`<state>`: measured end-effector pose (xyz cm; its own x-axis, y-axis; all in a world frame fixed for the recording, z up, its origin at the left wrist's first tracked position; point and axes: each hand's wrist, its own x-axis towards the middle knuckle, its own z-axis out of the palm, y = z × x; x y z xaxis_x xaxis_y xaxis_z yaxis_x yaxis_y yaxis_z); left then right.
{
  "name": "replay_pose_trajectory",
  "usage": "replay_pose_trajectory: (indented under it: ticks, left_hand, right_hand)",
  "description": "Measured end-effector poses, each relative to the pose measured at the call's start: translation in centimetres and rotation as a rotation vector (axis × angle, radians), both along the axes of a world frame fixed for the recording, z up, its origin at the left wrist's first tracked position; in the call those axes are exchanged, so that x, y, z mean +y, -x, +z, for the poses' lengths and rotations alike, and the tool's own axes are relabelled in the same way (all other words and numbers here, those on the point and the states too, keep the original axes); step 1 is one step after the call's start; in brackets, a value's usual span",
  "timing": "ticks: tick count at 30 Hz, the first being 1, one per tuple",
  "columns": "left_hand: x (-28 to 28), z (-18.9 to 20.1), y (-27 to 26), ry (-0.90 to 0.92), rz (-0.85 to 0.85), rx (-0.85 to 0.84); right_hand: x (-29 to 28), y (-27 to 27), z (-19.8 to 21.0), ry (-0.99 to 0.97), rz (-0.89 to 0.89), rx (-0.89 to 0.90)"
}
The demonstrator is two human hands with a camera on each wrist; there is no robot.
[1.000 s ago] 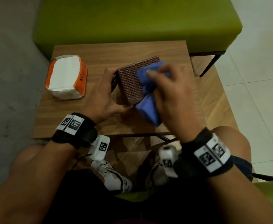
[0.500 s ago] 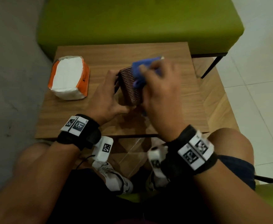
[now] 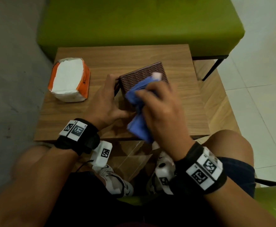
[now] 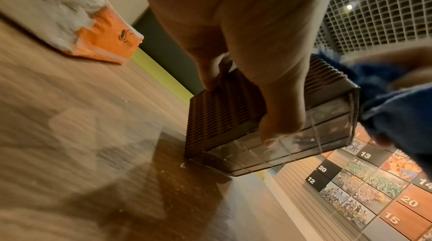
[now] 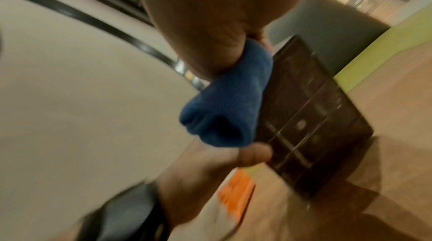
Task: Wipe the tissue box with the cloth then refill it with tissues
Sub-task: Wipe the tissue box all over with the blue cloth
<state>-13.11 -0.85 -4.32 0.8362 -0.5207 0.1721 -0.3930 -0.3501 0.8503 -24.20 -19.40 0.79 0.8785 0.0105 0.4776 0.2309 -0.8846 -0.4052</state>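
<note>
A brown woven tissue box [image 3: 140, 76] [image 4: 224, 108] [image 5: 311, 115] stands tipped up on the wooden table [image 3: 134, 58]. My left hand [image 3: 106, 102] [image 4: 257, 71] grips its left side, thumb across the near clear end. My right hand [image 3: 160, 102] clutches a bunched blue cloth [image 3: 139, 105] [image 5: 229, 101] [image 4: 397, 101] and presses it on the box's upper face. One end of the cloth hangs toward the table's near edge. An opened orange pack of white tissues [image 3: 69, 79] [image 4: 77, 23] lies at the table's left.
A green upholstered bench [image 3: 134, 23] stands behind the table. Its black leg [image 3: 212, 68] is at the right. My knees and white shoes [image 3: 116, 182] are below the near table edge. A green seat corner [image 3: 274, 200] shows at lower right.
My right hand has swept the cloth back toward me across the box, from its far top edge to its near part, and more of the box's woven face now shows. The left hand keeps its hold.
</note>
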Motion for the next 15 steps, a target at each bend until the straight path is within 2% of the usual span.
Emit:
replay_pose_trajectory:
  ticks: [3, 4, 7, 8, 10, 12, 15]
  left_hand:
    - [-0.4, 0.1, 0.0, -0.01, -0.011, 0.014]
    - [-0.6, 0.1, -0.1, -0.008, -0.014, 0.016]
    - [-0.7, 0.3, -0.1, 0.012, -0.034, 0.006]
    - [-0.6, 0.3, -0.1, 0.01, -0.037, 0.003]
    - [-0.5, 0.5, -0.1, -0.004, -0.019, 0.009]
    - [-0.5, 0.7, 0.1, -0.037, 0.003, 0.01]
    - [-0.4, 0.7, 0.4, -0.028, 0.025, 0.028]
  right_hand:
    - [-2.0, -0.7, 0.3, -0.128, -0.207, -0.045]
    - [-1.2, -0.4, 0.4, -0.118, -0.187, -0.039]
    - [1.7, 1.5, 0.1, 0.009, 0.039, 0.003]
    - [1.2, 1.6, -0.1, 0.031, 0.067, 0.014]
    - [-1.1, 1.1, -0.4, 0.011, 0.0, 0.006]
    - [-3.5, 0.8, -0.6, -0.101, -0.12, -0.017]
    - [-5.2, 1.4, -0.9, -0.472, -0.241, -0.049]
